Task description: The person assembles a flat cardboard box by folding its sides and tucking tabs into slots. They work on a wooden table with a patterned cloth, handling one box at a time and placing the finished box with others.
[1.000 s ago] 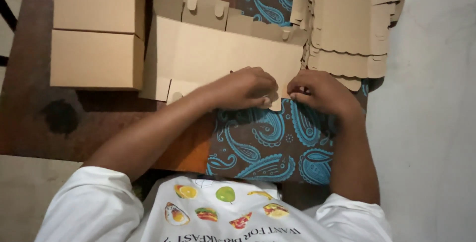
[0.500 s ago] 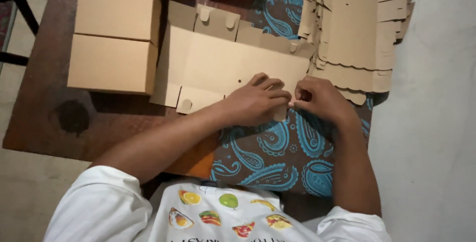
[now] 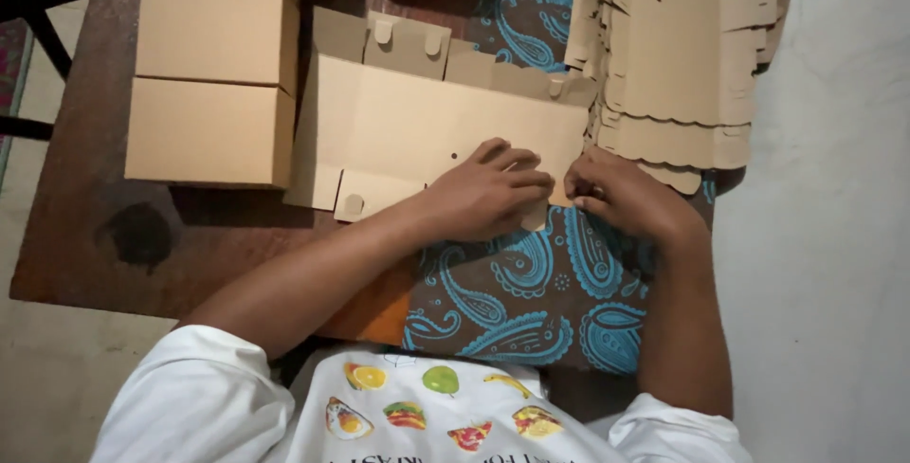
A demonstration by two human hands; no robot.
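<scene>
The flat cardboard box blank (image 3: 445,131) lies unfolded across the middle of the frame, partly on the wooden desk (image 3: 85,236) and partly on a brown cloth with blue paisley pattern (image 3: 531,283). The left hand (image 3: 488,202) rests palm-down on the blank's lower right edge, fingers spread and pressing flat rather than closed around anything. The right hand (image 3: 621,198) sits just beside it, its fingertips pinched together on the blank's lower right corner flap; how firmly they hold it cannot be told from here.

As for progress, I judge the blank to be at the very start of folding: its panels are all flat, and the tabs along its top edge and the small flap at lower left stand unbent. Three finished closed cardboard boxes (image 3: 209,74) are stacked side by side at the upper left of the frame, so some of the work appears done. A thick pile of unfolded scallop-edged blanks (image 3: 673,46) waits at the upper right (a good many remain). The person's white shirt with fruit prints (image 3: 427,406) fills the bottom of the frame.
</scene>
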